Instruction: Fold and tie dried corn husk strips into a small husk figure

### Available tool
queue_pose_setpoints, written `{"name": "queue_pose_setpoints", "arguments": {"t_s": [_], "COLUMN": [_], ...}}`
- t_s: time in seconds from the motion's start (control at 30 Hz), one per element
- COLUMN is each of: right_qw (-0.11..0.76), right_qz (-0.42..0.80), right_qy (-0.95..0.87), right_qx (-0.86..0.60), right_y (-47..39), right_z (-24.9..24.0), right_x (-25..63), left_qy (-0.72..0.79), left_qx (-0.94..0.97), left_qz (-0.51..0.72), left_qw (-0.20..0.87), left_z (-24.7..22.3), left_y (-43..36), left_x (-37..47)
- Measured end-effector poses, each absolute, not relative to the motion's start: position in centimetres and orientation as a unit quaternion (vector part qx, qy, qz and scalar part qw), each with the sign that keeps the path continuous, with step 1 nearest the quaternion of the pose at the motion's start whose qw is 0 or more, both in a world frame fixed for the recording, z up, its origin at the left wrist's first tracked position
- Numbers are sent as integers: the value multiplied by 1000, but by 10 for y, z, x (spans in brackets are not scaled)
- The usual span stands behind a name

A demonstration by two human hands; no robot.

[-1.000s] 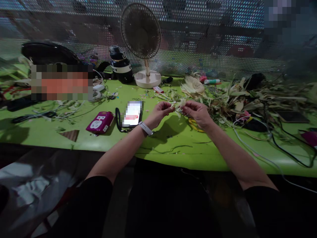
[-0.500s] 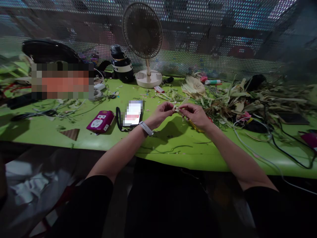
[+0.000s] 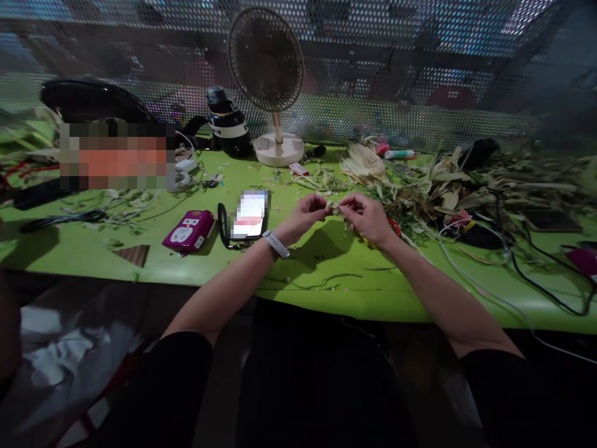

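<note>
My left hand, with a pale watch band at the wrist, pinches one side of a small pale plant piece. From the other side my right hand pinches the same piece, fingertips close to the left ones. Its exact kind is too small to make out. Both hands are just above the green table. Something yellow and red shows partly behind my right hand. A lit phone with a black strap lies left of my left hand.
A magenta socket box sits left of the phone. Behind stand a fan and a dark bottle. Dried leaves and stalks pile up at right, with a white cable running over the front edge.
The fingers have shifted slightly around the small pale plant piece, which both hands still pinch. The view has moved a little; nothing else has visibly moved on the table.
</note>
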State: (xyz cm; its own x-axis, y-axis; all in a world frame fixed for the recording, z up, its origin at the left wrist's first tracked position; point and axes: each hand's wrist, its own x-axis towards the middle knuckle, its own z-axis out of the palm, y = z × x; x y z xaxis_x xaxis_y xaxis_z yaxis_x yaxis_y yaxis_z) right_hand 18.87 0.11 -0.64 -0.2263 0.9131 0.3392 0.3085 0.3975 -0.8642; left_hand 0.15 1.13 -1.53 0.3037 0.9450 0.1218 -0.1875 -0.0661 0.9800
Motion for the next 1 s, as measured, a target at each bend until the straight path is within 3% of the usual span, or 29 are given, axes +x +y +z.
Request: {"name": "queue_pose_setpoints", "arguments": {"t_s": [0.5,1.0], "right_qw": [428,376], "right_qz": [108,180], "right_qy": [-788,-836], "right_qx": [-430,-357], "right_y": [-1,9], "right_z": [-8,0], "right_x": [189,201], "left_qy": [353,319], "left_qx": [535,564], "left_qz": [471,464], "left_qw": [606,604], "left_z": [-20,-19], "left_y": [14,12], "left_x": [1,-1]}}
